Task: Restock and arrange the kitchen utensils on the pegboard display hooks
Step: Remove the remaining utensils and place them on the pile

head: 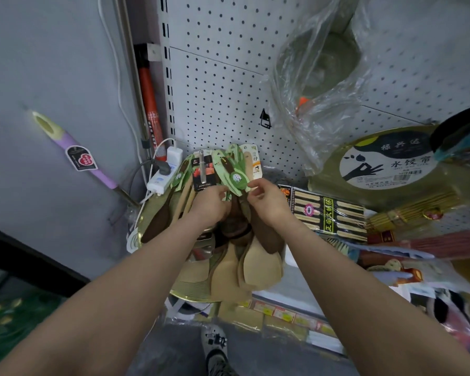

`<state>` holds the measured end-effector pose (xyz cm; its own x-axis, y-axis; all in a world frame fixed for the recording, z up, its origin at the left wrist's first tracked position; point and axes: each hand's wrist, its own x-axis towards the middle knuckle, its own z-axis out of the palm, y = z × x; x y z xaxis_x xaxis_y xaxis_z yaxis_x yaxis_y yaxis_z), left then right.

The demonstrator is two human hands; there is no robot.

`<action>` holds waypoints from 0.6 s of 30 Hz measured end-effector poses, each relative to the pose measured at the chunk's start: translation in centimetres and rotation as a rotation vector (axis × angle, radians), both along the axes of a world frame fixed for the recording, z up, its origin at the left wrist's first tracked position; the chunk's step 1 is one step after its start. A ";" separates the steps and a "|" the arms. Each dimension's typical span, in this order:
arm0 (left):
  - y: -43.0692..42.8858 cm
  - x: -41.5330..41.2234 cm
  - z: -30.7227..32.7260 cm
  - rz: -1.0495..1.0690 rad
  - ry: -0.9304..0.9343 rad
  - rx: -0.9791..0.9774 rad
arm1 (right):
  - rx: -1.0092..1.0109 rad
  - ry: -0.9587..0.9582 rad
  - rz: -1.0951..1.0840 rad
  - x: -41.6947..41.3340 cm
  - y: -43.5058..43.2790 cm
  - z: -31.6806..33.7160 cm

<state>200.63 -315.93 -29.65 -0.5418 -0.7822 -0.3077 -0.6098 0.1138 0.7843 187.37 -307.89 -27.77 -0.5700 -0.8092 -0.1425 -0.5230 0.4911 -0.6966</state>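
Corner of a shop aisle here: a white pegboard [228, 77] runs up the back, grey wall off to one side. Both hands are low in front of the board, buried in a bunch of wooden utensils [228, 256].

The bunch is a mix of spoons and flat spatulas, some pale wood, some dark brown. The wide ends hang down below the wrists, and the handles fan upward just past the fingertips. Each handle ends in one of the green cards [235, 169] with a round white logo. One odd black card [202, 172] with a metal tool on it sits among them, right above the left hand [210, 203].

That hand is curled around the handles mid-bunch and holds them together. The right hand [266, 199] sits just beside it and pinches the edge of a green card between thumb and forefinger, other fingers tucked in.

A bare black hook [265, 119] sticks out of the board well above the right hand. Outside the left hand there's a white power strip [160, 177]. Outside the right, a chopstick pack [329, 215], then a round bamboo mat [385, 164].
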 end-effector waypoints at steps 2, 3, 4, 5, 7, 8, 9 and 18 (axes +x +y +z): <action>0.5 0.5 0.9 -0.028 -0.040 -0.098 | -0.004 0.030 0.003 0.4 0.8 0.7; 1.1 0.8 1.7 -0.049 -0.054 -0.138 | -0.018 0.047 -0.006 0.6 1.6 1.3; 1.9 1.1 2.7 -0.072 -0.065 -0.169 | -0.031 0.051 -0.014 0.9 2.4 2.0; 2.7 1.3 3.8 -0.099 -0.072 -0.208 | -0.047 0.052 -0.028 1.1 3.3 2.7; 4.1 1.6 5.7 -0.141 -0.067 -0.282 | -0.073 0.060 -0.049 1.3 5.4 4.4; 5.1 1.7 6.7 -0.164 -0.060 -0.321 | -0.085 0.067 -0.060 1.3 6.6 5.4; 5.9 1.7 7.6 -0.183 -0.054 -0.351 | -0.094 0.073 -0.065 1.3 7.7 6.2; 13.5 -1.3 14.8 -0.363 0.020 -0.637 | -0.124 0.252 -0.154 0.2 18.1 12.7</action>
